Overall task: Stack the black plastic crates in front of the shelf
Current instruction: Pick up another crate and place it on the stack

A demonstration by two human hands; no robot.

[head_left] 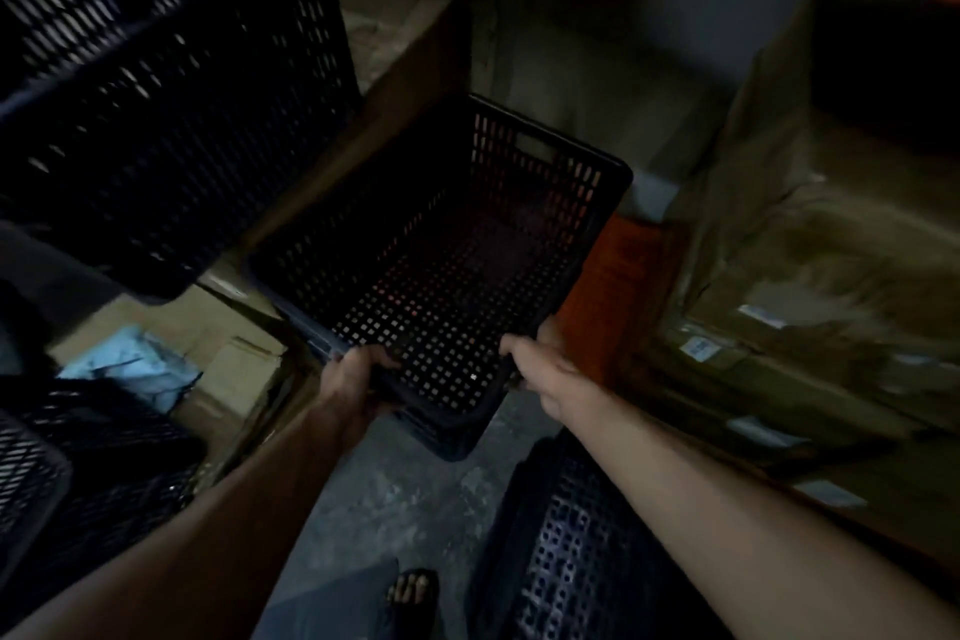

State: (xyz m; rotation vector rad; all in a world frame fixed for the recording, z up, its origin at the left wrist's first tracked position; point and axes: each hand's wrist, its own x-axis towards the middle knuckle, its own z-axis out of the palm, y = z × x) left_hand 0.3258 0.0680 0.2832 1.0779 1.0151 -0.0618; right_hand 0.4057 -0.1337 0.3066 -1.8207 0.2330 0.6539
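Note:
An empty black perforated crate hangs tilted in the middle of the view, its open top facing me. My left hand grips its near rim on the left, and my right hand grips the same rim on the right. A stack of black crates rises at the upper left. Another black crate stands on the floor at the lower right, and more black crates lie at the lower left. The orange shelf frame stands just right of the held crate.
Wrapped cardboard boxes fill the shelf on the right. Cardboard boxes and a pale blue bag lie on the floor at the left. My sandalled foot is on the grey concrete floor. The scene is dim.

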